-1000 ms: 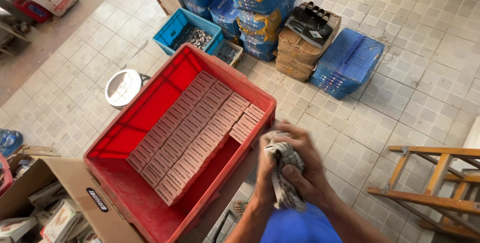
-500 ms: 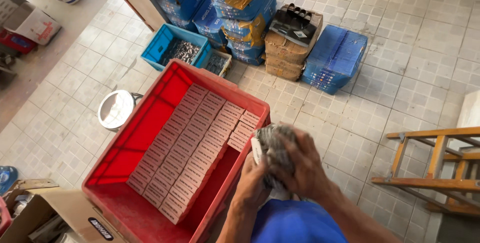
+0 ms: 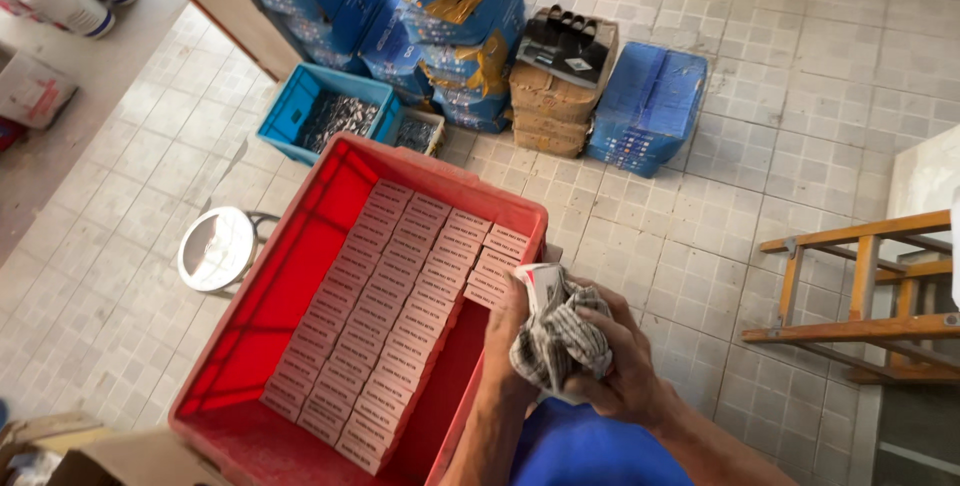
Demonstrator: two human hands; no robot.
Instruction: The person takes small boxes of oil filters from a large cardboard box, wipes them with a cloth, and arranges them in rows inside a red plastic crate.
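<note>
Both hands meet over the near right corner of the red crate, bunched around a striped grey-and-white cloth. The right hand is clenched over the cloth from the right, fingers curled deep into the folds, so the grip squeezes the fabric into a tight wad. The left hand closes against the cloth's left side, bracing it from the other direction; something pale with a red edge pokes out at the top of the wad, but what it is cannot be told.

Inside the crate, rows of small pink boxes lie flat and packed edge to edge along the right side, leaving the left part bare red floor.

Farther off on the tiled floor stand a blue bin, stacked blue cartons and a wooden ladder to the right.
</note>
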